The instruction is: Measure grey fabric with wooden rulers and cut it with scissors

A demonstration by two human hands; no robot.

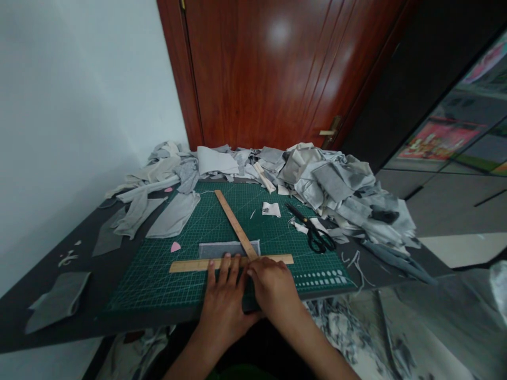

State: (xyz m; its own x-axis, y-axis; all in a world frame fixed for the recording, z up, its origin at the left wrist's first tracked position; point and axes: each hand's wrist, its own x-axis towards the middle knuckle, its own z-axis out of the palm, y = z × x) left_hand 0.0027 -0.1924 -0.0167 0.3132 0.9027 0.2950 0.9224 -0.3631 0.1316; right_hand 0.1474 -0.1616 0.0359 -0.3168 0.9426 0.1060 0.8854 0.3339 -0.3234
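"Forearms (203, 342) nearest; report?"

"My left hand (225, 300) lies open on the crosswise ruler (189, 266); right hand (276, 287) curls at the slanted ruler (233, 220), grasp I cannot tell; gray fabric (219, 249) lies under that ruler."

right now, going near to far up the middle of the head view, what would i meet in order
left hand → crosswise wooden ruler → gray cloth piece → small white scrap → white cloth at the back → reddish-brown door
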